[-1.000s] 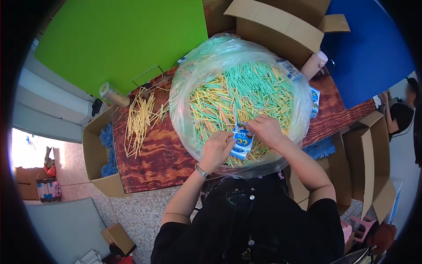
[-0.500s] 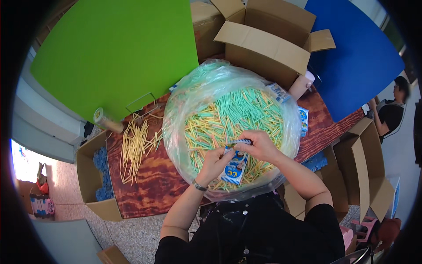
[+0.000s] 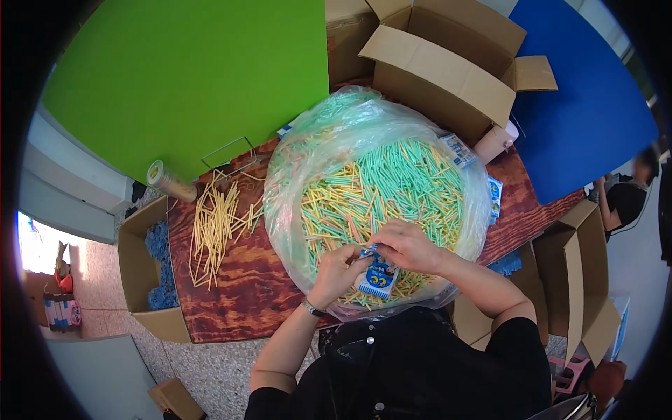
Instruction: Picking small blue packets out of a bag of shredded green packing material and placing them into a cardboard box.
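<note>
A small blue and white packet point(image 3: 380, 282) hangs between my hands over a large clear plastic bag point(image 3: 285, 192). Thin, short green, yellow and pink sticks point(image 3: 402, 175) fill the bag. My left hand point(image 3: 338, 274) pinches the packet's upper left edge between thumb and fingers. From the other side, my right hand point(image 3: 411, 247) grips its upper end, with fingers bent over it. The packet's top is mostly hidden by my fingers; its lower end points toward me, just above the sticks.
Long pale yellow sticks point(image 3: 213, 231) lie on the reddish wooden table point(image 3: 245, 308), near a clear jar point(image 3: 170, 183). An open carton point(image 3: 441, 70) stands behind the bag, beside a pink cup point(image 3: 495, 142). More blue packets point(image 3: 495, 199) lie right. A person point(image 3: 625, 199) sits far right.
My hands have drawn together at the packet's top, and its upper part is now more folded and covered by my fingers. The whole view has shifted slightly.
</note>
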### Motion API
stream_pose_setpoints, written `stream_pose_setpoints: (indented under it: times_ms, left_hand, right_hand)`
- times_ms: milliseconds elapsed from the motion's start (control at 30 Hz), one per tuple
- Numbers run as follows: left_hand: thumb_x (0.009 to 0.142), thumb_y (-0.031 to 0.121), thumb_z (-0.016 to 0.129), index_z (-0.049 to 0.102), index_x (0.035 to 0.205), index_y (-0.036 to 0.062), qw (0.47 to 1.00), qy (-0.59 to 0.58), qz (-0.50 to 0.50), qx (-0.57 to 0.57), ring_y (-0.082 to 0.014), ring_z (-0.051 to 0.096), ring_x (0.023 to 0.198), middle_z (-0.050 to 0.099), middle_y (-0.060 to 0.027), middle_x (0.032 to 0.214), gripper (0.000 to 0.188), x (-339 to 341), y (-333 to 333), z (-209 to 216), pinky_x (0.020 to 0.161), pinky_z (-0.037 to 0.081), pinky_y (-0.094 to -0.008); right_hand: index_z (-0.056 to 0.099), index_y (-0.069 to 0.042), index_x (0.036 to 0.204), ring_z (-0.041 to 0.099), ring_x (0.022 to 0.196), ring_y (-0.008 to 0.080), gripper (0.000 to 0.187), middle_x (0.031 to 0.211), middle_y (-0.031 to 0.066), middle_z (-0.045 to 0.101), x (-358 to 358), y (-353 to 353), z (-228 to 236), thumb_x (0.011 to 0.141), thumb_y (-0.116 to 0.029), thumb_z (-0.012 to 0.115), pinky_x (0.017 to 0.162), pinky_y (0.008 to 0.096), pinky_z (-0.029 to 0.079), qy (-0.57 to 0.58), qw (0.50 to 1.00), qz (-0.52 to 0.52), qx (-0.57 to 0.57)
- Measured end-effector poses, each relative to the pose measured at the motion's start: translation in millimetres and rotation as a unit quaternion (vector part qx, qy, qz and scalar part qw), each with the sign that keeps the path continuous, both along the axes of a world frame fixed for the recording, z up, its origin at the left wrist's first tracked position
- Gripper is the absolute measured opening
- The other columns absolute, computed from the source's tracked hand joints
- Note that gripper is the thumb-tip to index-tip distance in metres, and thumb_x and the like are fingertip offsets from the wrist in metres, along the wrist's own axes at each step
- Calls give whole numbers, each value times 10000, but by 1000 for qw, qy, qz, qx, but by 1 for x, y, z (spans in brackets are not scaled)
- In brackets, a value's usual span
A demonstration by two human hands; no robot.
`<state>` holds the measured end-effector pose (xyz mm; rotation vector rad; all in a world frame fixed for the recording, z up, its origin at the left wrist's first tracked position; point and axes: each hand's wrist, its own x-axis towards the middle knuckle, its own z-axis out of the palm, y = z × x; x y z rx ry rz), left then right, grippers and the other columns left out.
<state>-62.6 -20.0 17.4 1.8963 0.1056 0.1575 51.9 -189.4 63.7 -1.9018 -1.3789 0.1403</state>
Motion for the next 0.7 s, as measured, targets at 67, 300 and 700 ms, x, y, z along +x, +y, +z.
stream_pose_setpoints:
  times_ms: [67, 300, 700]
  left_hand:
    - [776, 193, 792, 626, 777, 12, 1000, 7, 17, 14, -86, 524, 550, 599, -37, 633, 245, -3, 2, -2, 495, 415, -251]
    - [818, 138, 762, 472, 676, 37, 995, 15, 80, -61, -34, 376, 559, 455, 45, 611, 339, 1, -4, 7, 470, 309, -228]
    - [796, 182, 783, 492, 683, 18, 993, 6, 101, -62, -51, 409, 563, 465, 15, 603, 353, -2, -6, -2, 483, 359, -243]
  right_hand:
    - [653, -47, 973, 630, 776, 297, 176, 822, 107, 651, 4, -4, 6, 821, -127, 693, 702, 378, 506, 41, 999, 3, -14]
    - [632, -6, 1032, 621, 867, 298, 374, 909, 134, 669, 90, -2, -26, 865, -339, 667, 777, 394, 490, 43, 963, -242, -112]
    - [565, 11, 992, 582, 1004, 361, 426, 1022, 206, 629, 85, 23, -35, 813, -363, 661, 826, 460, 504, -137, 907, -275, -288]
